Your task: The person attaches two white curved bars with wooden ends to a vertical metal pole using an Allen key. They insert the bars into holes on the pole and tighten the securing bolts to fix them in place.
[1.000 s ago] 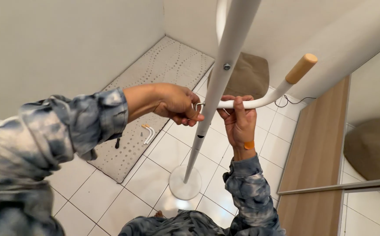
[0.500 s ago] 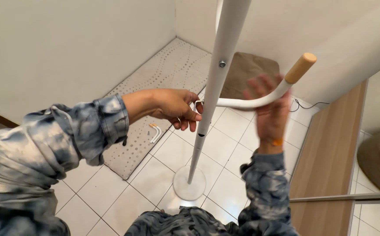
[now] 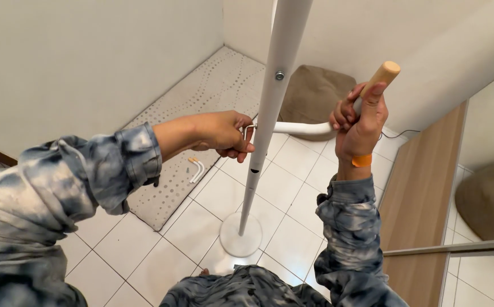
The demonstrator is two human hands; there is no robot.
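A white pole (image 3: 269, 113) stands upright on a round white base (image 3: 240, 236) on the tiled floor. A curved white hook arm (image 3: 303, 128) with a wooden tip (image 3: 384, 73) sticks out from the pole to the right. My right hand (image 3: 360, 122) grips the hook arm just below the wooden tip. My left hand (image 3: 224, 133) holds a small metal hex key (image 3: 248, 132) against the left side of the pole, level with the hook arm's root. A screw head (image 3: 280, 75) shows higher up on the pole.
Two spare white hook arms (image 3: 197, 169) lie on a beige dotted mat (image 3: 196, 125) to the left. A brown beanbag (image 3: 315, 94) sits behind the pole, another beanbag (image 3: 488, 202) at the right by a wooden panel (image 3: 417, 193). White walls close in.
My right hand slid from the hook arm's root near the pole up to just below its wooden tip. My left hand stayed at the pole with the hex key.
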